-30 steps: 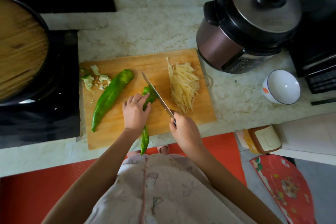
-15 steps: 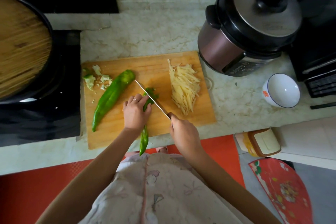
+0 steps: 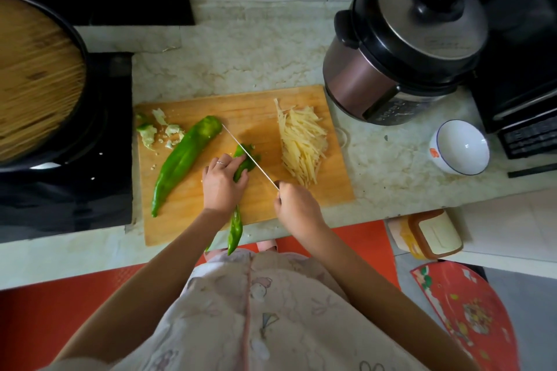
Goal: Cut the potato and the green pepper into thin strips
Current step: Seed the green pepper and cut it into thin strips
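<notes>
A wooden cutting board (image 3: pixel 301 208) lies on the marble counter. A pile of thin potato strips (image 3: pixel 303 141) sits on its right side. A whole long green pepper (image 3: pixel 184 156) lies on the left. My left hand (image 3: pixel 221 184) holds down a second green pepper (image 3: pixel 235 229), whose tail hangs over the board's front edge. My right hand (image 3: pixel 297 206) grips a knife (image 3: pixel 250 156), blade edge-down across that pepper's far end, next to a few cut green pieces (image 3: pixel 251 153).
Pepper cores and seeds (image 3: pixel 159 132) lie at the board's far left corner. A black wok with a wooden lid (image 3: pixel 33 78) stands on the stove to the left. A pressure cooker (image 3: pixel 401 48) and a white bowl (image 3: pixel 459 146) stand to the right.
The knife blade has come down from tilted to edge-on through the pepper's far end, and cut green pieces now lie beside it. My left hand stays on the pepper.
</notes>
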The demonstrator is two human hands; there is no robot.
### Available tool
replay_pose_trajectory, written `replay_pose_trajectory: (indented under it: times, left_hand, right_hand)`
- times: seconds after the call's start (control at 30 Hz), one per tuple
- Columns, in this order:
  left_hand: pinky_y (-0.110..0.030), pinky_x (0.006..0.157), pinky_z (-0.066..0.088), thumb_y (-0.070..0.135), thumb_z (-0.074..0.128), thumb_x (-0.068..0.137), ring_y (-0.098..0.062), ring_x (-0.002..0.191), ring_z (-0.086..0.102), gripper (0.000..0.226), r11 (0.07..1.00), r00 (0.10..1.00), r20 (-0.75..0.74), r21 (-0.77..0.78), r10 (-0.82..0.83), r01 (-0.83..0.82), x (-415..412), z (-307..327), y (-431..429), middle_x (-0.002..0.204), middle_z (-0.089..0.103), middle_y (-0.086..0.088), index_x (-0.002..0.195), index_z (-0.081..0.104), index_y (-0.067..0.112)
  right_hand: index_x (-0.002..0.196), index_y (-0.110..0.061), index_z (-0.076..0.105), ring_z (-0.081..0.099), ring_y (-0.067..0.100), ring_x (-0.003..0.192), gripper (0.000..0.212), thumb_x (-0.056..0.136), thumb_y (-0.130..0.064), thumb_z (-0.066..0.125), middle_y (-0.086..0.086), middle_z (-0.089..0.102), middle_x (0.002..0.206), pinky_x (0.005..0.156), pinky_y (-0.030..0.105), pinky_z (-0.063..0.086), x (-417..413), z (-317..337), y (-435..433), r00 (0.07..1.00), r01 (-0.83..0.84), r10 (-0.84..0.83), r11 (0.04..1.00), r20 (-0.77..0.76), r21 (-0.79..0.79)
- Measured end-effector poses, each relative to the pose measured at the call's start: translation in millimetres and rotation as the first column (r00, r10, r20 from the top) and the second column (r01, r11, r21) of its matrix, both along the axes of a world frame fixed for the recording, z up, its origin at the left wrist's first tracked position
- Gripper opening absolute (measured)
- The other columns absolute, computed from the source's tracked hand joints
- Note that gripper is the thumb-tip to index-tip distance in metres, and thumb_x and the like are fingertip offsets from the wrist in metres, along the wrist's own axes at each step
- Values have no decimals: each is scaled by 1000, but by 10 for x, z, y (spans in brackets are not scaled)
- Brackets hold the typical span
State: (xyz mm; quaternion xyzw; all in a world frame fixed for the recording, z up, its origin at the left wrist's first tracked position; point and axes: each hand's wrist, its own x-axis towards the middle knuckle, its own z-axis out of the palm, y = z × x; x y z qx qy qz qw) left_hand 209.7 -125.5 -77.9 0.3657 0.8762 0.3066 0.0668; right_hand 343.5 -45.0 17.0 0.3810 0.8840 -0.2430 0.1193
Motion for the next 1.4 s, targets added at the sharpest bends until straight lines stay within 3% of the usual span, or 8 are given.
replay_pose_trajectory:
  times: [0.3, 0.43, 0.63, 0.77, 0.83, 1.0, 1.2, 1.4]
  left_hand:
    - [-37, 68, 49, 30, 50, 80, -30, 78, 59, 38, 990, 988, -66, 15, -138, 139, -82, 21, -52, 85, 63, -7, 104, 73, 12]
    - [-35, 67, 50, 32, 51, 80, -29, 80, 59, 38, 987, 985, -56, -2, -160, 161, -146, 21, -55, 86, 63, -6, 104, 73, 12]
    - [-35, 69, 49, 30, 51, 81, -29, 80, 59, 38, 988, 987, -48, 6, -155, 155, -132, 19, -61, 87, 63, -5, 106, 73, 12]
    - [-34, 71, 48, 29, 53, 80, -27, 80, 58, 37, 988, 987, -40, 17, -154, 155, -138, 39, -75, 86, 62, -5, 105, 73, 12]
    - [-34, 71, 48, 28, 53, 79, -27, 79, 58, 36, 988, 988, -42, 16, -151, 151, -148, 38, -78, 85, 62, -5, 104, 73, 12]
    - [-35, 66, 48, 28, 57, 78, -30, 74, 57, 26, 988, 987, -54, 14, -154, 155, -168, -17, -75, 83, 62, -7, 91, 72, 10]
    - [-37, 66, 49, 27, 60, 79, -31, 75, 57, 22, 985, 984, -52, -2, -173, 173, -155, -6, -69, 87, 64, -7, 89, 72, 11]
    - [-37, 68, 50, 29, 51, 78, -30, 76, 59, 36, 987, 985, -51, -7, -162, 162, -149, 14, -64, 82, 62, -7, 100, 73, 10]
  right_hand:
    - [75, -11, 49, 59, 31, 70, 25, 97, -23, 44, 3, 49, 62, 56, 28, 29, 178, 25, -7, 1000, 2, -2, 1000, -23, -14]
    - [87, -10, 55, 61, 28, 80, 15, 96, -16, 45, 10, 61, 80, 60, 27, 29, 126, 68, -26, 1000, -2, 2, 1000, -3, -2]
    - [82, -13, 45, 50, 26, 70, 18, 96, -24, 47, -5, 41, 61, 59, 28, 30, 72, 35, -76, 996, 84, -85, 987, -6, -136]
    - [85, -15, 51, 60, 30, 82, 22, 98, -31, 45, 0, 51, 69, 60, 30, 34, 30, 61, -19, 995, 83, -90, 981, -31, -176]
    - [114, -14, 57, 61, 32, 96, 29, 100, -34, 42, 9, 64, 91, 66, 31, 39, 0, 76, -36, 995, 73, -82, 985, -50, -158]
    - [146, -22, 32, 63, 32, 94, 48, 101, -36, 37, 13, 68, 98, 64, 30, 32, -79, 23, -222, 999, -24, 25, 1000, -21, 20]
    - [137, -15, 39, 64, 30, 93, 38, 103, -30, 34, 12, 67, 99, 63, 31, 34, -92, 17, -287, 1000, 7, -7, 997, 5, 71]
    - [111, -7, 53, 62, 32, 96, 31, 103, -30, 34, 13, 66, 100, 66, 30, 37, -92, -21, -177, 990, 144, -143, 985, 21, -94]
